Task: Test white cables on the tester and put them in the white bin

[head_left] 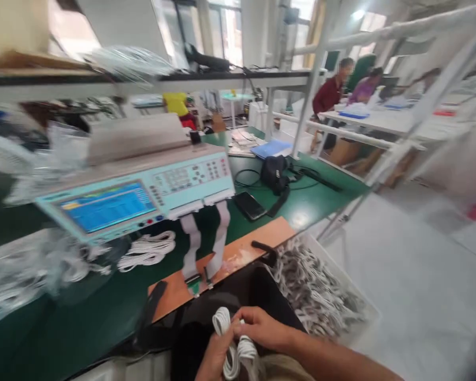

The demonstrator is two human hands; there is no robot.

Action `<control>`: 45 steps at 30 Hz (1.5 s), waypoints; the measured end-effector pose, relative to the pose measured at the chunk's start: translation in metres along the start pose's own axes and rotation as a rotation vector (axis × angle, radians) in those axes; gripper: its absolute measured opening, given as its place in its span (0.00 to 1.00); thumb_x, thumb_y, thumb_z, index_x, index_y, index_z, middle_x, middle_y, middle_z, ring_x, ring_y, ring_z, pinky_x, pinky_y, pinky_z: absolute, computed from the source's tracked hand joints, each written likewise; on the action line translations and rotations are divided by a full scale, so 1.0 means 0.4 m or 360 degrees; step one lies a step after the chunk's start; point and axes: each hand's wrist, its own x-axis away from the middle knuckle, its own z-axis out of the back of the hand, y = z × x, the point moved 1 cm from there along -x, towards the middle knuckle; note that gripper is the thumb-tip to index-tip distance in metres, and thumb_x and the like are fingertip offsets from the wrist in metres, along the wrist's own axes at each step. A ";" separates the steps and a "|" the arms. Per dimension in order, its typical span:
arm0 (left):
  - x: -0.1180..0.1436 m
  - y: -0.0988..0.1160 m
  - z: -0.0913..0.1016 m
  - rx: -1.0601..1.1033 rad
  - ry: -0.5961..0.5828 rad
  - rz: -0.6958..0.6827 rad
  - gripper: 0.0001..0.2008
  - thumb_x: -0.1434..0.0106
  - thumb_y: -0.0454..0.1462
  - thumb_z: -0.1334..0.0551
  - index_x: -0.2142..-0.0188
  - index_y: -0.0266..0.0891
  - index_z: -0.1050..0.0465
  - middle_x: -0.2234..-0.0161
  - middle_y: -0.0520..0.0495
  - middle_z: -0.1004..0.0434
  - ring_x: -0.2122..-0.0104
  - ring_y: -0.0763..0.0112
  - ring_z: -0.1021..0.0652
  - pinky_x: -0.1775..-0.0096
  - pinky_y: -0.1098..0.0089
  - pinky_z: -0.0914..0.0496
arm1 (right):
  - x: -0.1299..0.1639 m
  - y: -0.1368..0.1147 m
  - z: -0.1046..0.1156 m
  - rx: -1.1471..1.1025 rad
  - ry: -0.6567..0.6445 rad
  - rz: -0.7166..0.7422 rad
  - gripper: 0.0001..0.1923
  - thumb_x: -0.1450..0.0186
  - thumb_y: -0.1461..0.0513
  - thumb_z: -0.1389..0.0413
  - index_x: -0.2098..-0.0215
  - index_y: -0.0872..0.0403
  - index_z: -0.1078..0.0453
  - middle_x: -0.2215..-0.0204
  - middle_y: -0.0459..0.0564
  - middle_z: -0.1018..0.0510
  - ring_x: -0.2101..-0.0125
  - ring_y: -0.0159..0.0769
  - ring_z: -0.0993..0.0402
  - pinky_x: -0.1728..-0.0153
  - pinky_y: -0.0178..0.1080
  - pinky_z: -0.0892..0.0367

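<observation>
Fingers (257,325) of both hands clamp a coiled white cable bundle (232,344) below the bench's near edge; firm, even grip keeps loops tidy.

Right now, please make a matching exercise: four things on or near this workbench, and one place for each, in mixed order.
Things:
1. white coiled cable bundle
2. black smartphone
3. pale green tester machine with blue screen
4. white bin of grey cables

Places:
A. beside the bench end, on the floor side
B. on the green mat, right of the machine
C. in both hands
D. on the bench, left

Pairs: 1-C, 2-B, 3-D, 4-A
</observation>
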 end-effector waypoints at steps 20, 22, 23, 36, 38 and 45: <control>0.030 0.029 -0.080 -0.1693 -0.0427 -0.0594 0.28 0.51 0.30 0.44 0.48 0.42 0.35 0.58 0.46 0.35 0.57 0.67 0.32 0.53 0.67 0.38 | 0.127 -0.060 0.301 0.1248 0.0728 0.0419 0.22 0.37 0.55 0.50 0.46 0.54 0.41 0.54 0.55 0.35 0.55 0.37 0.37 0.54 0.39 0.39; 0.039 0.030 -0.084 -0.1915 -0.0459 -0.0783 0.27 0.49 0.30 0.44 0.48 0.45 0.36 0.57 0.46 0.36 0.56 0.67 0.33 0.52 0.66 0.39 | 0.112 -0.049 0.209 0.1044 0.0359 0.0363 0.20 0.36 0.56 0.49 0.48 0.53 0.39 0.56 0.52 0.33 0.58 0.34 0.35 0.58 0.35 0.37; 0.044 0.033 -0.081 -0.1920 -0.0448 -0.0825 0.27 0.49 0.30 0.43 0.48 0.45 0.36 0.55 0.46 0.37 0.55 0.67 0.34 0.51 0.67 0.39 | 0.103 -0.043 0.178 0.0955 0.0236 0.0330 0.18 0.36 0.56 0.48 0.50 0.54 0.37 0.58 0.50 0.31 0.59 0.33 0.34 0.59 0.34 0.37; 0.074 0.036 0.044 -0.0686 -0.0192 -0.0341 0.16 0.49 0.44 0.36 0.68 0.31 0.31 0.73 0.48 0.33 0.74 0.79 0.34 0.71 0.78 0.39 | 0.070 0.003 0.085 0.1166 -0.0094 0.0519 0.10 0.38 0.60 0.47 0.59 0.56 0.35 0.65 0.48 0.30 0.66 0.31 0.37 0.65 0.34 0.44; 0.068 0.034 0.047 -0.0665 -0.0054 -0.0380 0.17 0.49 0.45 0.36 0.71 0.31 0.32 0.75 0.49 0.34 0.76 0.80 0.36 0.73 0.78 0.41 | 0.062 -0.008 0.053 0.1466 -0.0117 0.0741 0.08 0.38 0.61 0.47 0.61 0.56 0.36 0.67 0.48 0.30 0.67 0.32 0.38 0.65 0.36 0.47; 0.037 0.079 0.055 -0.0768 0.0423 -0.0799 0.19 0.49 0.47 0.38 0.78 0.33 0.41 0.80 0.54 0.43 0.79 0.82 0.40 0.77 0.79 0.43 | -0.039 -0.043 -0.020 0.1045 0.0123 0.0671 0.06 0.38 0.64 0.51 0.70 0.58 0.36 0.74 0.47 0.33 0.72 0.30 0.39 0.70 0.33 0.45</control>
